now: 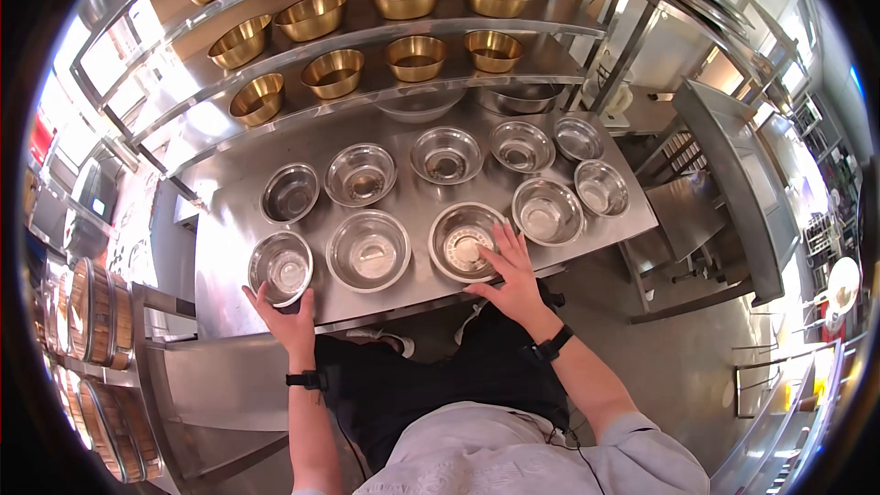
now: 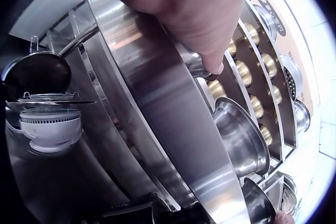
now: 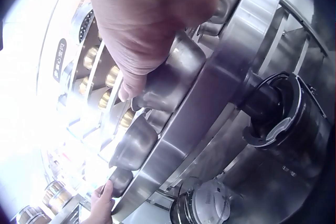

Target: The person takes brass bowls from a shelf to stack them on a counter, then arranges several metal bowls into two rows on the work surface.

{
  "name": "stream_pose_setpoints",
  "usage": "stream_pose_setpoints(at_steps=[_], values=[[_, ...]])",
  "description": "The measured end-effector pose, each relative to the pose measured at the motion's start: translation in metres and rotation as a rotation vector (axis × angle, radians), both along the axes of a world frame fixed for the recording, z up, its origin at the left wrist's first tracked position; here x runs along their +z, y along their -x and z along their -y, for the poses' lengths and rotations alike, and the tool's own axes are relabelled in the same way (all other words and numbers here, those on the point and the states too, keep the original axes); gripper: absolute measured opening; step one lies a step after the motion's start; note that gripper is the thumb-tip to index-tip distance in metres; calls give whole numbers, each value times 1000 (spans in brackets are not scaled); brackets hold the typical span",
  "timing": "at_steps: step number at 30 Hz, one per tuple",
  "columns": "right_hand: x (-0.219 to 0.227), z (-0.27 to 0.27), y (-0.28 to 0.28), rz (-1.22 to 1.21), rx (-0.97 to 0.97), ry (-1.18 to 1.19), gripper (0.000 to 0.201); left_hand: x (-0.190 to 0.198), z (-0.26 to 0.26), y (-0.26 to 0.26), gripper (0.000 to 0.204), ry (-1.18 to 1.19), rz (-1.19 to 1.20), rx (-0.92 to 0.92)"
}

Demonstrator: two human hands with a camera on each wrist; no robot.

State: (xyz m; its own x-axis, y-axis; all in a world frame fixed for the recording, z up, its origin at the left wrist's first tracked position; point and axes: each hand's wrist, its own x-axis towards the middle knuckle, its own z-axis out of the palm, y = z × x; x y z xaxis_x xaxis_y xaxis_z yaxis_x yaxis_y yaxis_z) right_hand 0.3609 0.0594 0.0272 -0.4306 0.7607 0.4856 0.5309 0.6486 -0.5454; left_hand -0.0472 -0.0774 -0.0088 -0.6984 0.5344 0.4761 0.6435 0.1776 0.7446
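Observation:
Two rows of stainless steel bowls stand on a steel table point(image 1: 225, 266). My left hand point(image 1: 286, 323) is at the near side of the front-left bowl point(image 1: 282, 268), thumb and fingers spread apart by its rim. Over the near right rim of a larger front bowl point(image 1: 449, 266) reaches my right hand point(image 1: 515, 282), its fingers extended and the thumb apart. In the right wrist view that hand point(image 3: 157, 24) covers part of the bowl point(image 3: 173, 79). Between the hands sits another wide bowl point(image 1: 368, 252).
Brass bowls point(image 1: 335, 73) line the shelves behind the table. Two large basins point(image 1: 422, 103) sit under the lowest shelf. Round wooden-sided containers point(image 1: 101, 312) stand at the left. A steel sink stand point(image 1: 733, 183) is at the right, beyond the table's end.

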Motion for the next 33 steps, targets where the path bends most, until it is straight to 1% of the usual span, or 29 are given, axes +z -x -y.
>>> stream_pose_setpoints(at_steps=[3, 6, 9, 12, 15, 18, 21, 23, 24, 27, 28, 31, 33], values=[[13, 6, -4, 46, -83, -73, 78, 1, 1, -1, 93, 4, 6, 5], [7, 3, -24, 18, -255, -152, 78, 0, 0, -1, 90, 23, 1, 23], [-2, -4, -49, -14, -549, -166, 76, -4, -1, 3, 87, 11, -16, 15], [-2, -12, -73, 27, -644, -113, 78, -7, -3, 3, 82, -16, -45, 21], [-7, -20, -85, 59, -646, 7, 79, -5, -4, -1, 81, -5, -55, 35], [-9, -26, -83, -17, -659, 83, 75, -3, -2, -1, 82, 17, -37, 40], [-12, -30, -84, -93, -630, 84, 66, -1, -2, -1, 80, 10, -34, 39], [-9, -33, -88, -167, -576, 83, 58, 0, -2, -2, 79, 7, -42, 37], [-5, -34, -88, -205, -545, 84, 54, -3, -2, 0, 75, -15, -66, 28], [13, -30, -85, -189, -528, -29, 50, 1, -2, -1, 72, 7, -59, 34], [22, -25, -82, -198, -523, -29, 52, 1, -3, -1, 70, -5, -70, 34], [31, -20, -73, -211, -477, -79, 57, 3, -2, -2, 69, -1, -59, 27], [37, -13, -63, -199, -410, -71, 60, 2, -3, -1, 68, -14, -58, 32]])
